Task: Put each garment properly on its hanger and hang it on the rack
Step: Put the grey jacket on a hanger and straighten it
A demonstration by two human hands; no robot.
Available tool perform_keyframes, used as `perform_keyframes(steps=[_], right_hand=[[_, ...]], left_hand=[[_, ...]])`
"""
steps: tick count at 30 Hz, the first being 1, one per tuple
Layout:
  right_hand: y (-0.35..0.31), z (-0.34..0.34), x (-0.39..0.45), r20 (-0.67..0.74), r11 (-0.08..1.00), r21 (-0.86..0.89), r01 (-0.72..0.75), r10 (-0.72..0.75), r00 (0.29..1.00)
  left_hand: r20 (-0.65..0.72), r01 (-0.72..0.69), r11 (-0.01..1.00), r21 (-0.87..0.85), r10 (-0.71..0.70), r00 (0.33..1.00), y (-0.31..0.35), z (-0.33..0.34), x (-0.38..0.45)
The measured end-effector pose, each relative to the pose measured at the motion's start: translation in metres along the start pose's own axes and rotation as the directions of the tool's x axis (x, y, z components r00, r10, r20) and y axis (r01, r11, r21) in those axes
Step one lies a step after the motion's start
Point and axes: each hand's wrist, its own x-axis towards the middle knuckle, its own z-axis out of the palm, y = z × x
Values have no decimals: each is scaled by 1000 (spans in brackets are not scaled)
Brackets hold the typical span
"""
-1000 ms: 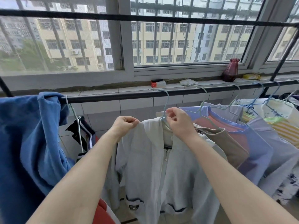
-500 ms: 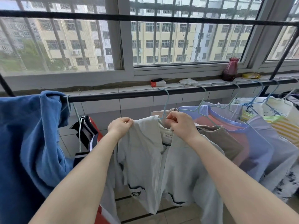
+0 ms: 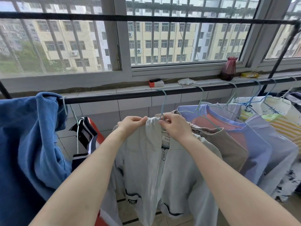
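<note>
Pinching the grey zip jacket (image 3: 156,168) at its collar, your left hand (image 3: 130,125) and right hand (image 3: 175,128) close on fabric beside the pale hanger (image 3: 163,105), hooked over the black rail (image 3: 130,95).

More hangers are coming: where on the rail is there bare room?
Bare black rail lies between the blue garment's hanger hook and the grey zip jacket's hook. Right of that, hooks crowd toward the lilac shirt and striped top.
</note>
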Motion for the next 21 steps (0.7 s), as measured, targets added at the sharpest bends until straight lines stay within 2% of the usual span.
perform_keyframes(steps=[3, 6, 9, 11, 14, 18, 21], right_hand=[[4, 2, 3, -24, 1000, -10, -27, 27, 999], [11, -3, -2, -22, 994, 102, 41, -39, 999], [27, -18, -16, -86, 990, 123, 67, -56, 995], [43, -30, -29, -78, 996, 75, 40, -34, 996], [69, -42, -49, -26, 999, 14, -35, 35, 999], [86, -46, -65, -38, 992, 70, -101, 104, 994], [93, -52, -67, -59, 988, 73, -139, 143, 988]], left_hand=[[-64, 47, 999, -21, -49, 997, 3, -2, 0], [-142, -65, 988, -137, 46, 989, 11, -4, -8], [-59, -160, 966, -204, 151, 987, 13, 1, -17], [-27, -189, 971, -144, 187, 982, 11, 3, -19], [-118, -170, 985, -7, 168, 979, 17, 8, -21], [-162, -146, 986, 79, 157, 974, 28, 16, -25], [-159, -150, 949, 276, 199, 967, 28, 18, -20]])
